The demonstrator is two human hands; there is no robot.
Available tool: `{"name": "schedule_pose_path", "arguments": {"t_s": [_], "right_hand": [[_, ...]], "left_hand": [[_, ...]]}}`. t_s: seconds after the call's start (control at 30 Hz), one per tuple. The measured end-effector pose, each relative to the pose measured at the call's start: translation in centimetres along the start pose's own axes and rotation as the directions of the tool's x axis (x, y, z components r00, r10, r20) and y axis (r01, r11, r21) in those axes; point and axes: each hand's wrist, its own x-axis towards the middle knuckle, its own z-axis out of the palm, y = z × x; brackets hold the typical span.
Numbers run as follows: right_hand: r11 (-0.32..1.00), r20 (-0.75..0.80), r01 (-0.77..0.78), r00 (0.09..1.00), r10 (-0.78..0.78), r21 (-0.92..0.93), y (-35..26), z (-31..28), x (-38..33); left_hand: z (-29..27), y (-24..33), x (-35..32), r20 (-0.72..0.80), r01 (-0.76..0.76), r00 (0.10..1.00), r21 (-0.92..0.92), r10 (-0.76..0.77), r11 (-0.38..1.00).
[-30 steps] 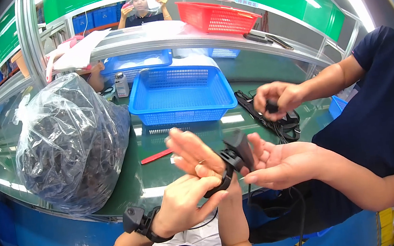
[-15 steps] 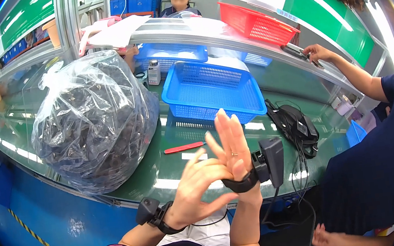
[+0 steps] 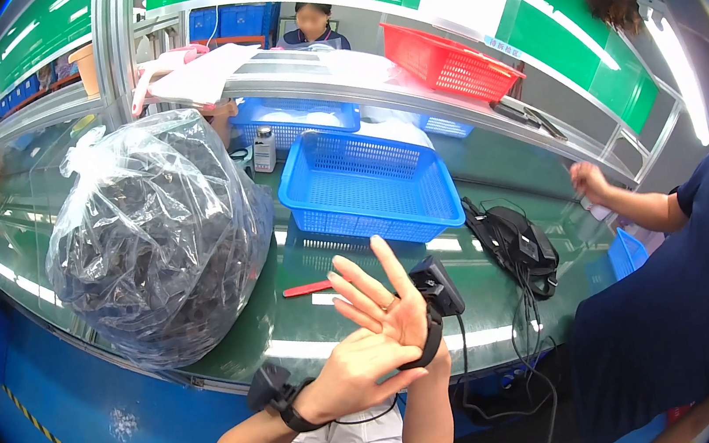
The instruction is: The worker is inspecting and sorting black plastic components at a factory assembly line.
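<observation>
The person's right hand is raised with the palm showing and the fingers spread apart, and around its wrist goes a black flexible strap carrying a black box-shaped device. The left hand lies across this wrist, its fingers at the edge of the strap; I cannot tell if they grip it. Both hands are above the near edge of the glossy green tabletop. To the left, a big clear plastic bag with dark contents reaches close to that edge. Beyond the fingers, a flat red stick lies in the open strip before the blue perforated plastic basket. On the right, a black fabric pouch and thin black cables narrow the room.
</observation>
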Motion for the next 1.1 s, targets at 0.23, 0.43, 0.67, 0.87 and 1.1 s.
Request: {"name": "schedule_pose_path", "arguments": {"t_s": [0.23,0.43,0.67,0.87,1.1], "right_hand": [[0.898,-0.072,0.397,0.907,-0.416,-0.192,2.0,-1.5,1.5],[0.08,0.148,0.189,0.922,-0.358,-0.979,0.8,-1.4,3.6],[0.855,-0.153,-0.261,0.965,0.214,-0.449,1.9,-2.5,1.3],[0.708,-0.335,-0.334,0.931,0.144,-0.623,0.9,-3.6,-0.8],[0.089,-0.252,-0.24,0.953,-0.17,-0.967,-3.1,-10.5,0.1]], "left_hand": [[0.1,-0.5,-1.0,-0.018,0.112,0.994,0.057,-0.111,0.992],[1.7,-0.2,-2.3,0.147,0.046,0.988,-0.008,-0.045,0.999],[3.0,-0.1,-2.5,-0.052,0.296,0.95,-0.169,-0.308,0.94],[1.4,0.9,-2.4,0.012,0.224,0.974,0.045,-0.225,0.974],[-7.4,-2.3,-2.3,-0.09,0.345,0.939,0.247,-0.333,0.905]]}}
